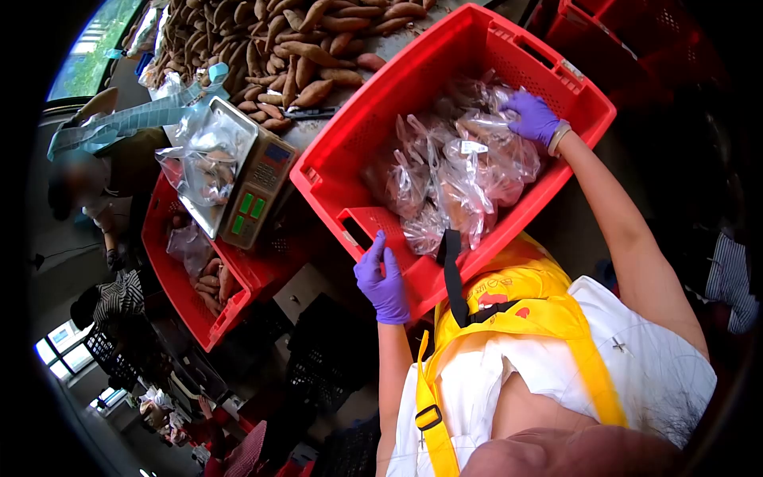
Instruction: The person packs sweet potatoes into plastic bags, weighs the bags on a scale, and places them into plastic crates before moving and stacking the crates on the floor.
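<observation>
A large red plastic crate (318, 143) is tilted in front of me, filled with clear plastic bags (469, 183) bunched at their tops. The bags' contents look brownish, and one bears a small white label. My right hand (531, 119), in a purple glove, reaches over the crate's right wall. Its fingers are closed on a clear bag near the far right corner, the fingertips partly hidden in plastic. My left hand (383, 280), also purple-gloved, is at the crate's near-left end beside the handle slot, thumb and fingers around the rim.
Sweet potatoes (294, 48) lie heaped on the table behind. A digital scale (250, 199) with a bag on its pan stands left, above another red crate (171, 262) holding sweet potatoes. More red crates (636, 32) are at upper right. Other people work at the left.
</observation>
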Demonstrator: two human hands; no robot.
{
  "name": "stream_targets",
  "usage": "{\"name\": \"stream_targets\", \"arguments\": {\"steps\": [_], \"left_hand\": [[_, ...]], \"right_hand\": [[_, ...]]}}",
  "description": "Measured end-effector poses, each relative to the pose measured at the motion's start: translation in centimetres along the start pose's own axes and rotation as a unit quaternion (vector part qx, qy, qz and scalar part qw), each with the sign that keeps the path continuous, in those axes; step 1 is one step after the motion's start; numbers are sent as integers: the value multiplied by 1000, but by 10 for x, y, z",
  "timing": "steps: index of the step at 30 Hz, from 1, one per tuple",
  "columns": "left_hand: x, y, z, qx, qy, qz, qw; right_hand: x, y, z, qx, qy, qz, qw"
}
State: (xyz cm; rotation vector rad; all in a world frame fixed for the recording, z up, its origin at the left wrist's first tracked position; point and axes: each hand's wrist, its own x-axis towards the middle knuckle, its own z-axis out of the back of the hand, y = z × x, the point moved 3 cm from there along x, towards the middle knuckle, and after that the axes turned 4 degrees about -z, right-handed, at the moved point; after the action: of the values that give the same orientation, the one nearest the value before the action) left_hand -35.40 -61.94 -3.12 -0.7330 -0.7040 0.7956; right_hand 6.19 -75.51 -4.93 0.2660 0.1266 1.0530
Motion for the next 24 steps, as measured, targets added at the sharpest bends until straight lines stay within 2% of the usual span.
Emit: {"name": "stream_targets", "arguments": {"steps": [1, 3, 5, 7, 10, 11, 12, 13, 15, 17, 19, 21, 24], "left_hand": [[-2, 5, 0, -39, 0, 15, 999], [-5, 14, 1, -102, -4, 55, 993], [-6, 17, 1, -120, -27, 68, 990], [-5, 16, -3, -133, -59, 83, 986], [-7, 18, -1, -180, -71, 95, 976], [-8, 16, 2, -181, -72, 95, 976], [-7, 14, 4, -201, -58, 101, 973], [-7, 13, 6, -221, -45, 107, 968], [-8, 17, 7, -221, -43, 108, 968], [-7, 22, 9, -212, -15, 108, 971], [-7, 19, 13, -231, -13, 111, 967], [-7, 24, 12, -239, -19, 113, 964], [-2, 24, 15, -225, -17, 87, 970]], "right_hand": [[4, 24, 15, -22, -125, 74, 989], [17, 90, 31, 87, -102, 97, 986], [38, 145, 5, 181, 20, 109, 977], [56, 186, -46, 175, 193, 39, 965], [61, 214, -148, 27, 159, 11, 987], [63, 216, -175, -12, 159, -6, 987], [72, 204, -226, -29, 273, -20, 961], [73, 201, -236, 16, 215, -65, 974], [83, 198, -227, 11, 280, -20, 960], [95, 181, -195, 64, 218, -30, 973], [99, 140, -167, 148, 211, -70, 964], [103, 91, -153, 130, 177, -118, 968], [95, 76, -135, 117, 239, -101, 959]]}}
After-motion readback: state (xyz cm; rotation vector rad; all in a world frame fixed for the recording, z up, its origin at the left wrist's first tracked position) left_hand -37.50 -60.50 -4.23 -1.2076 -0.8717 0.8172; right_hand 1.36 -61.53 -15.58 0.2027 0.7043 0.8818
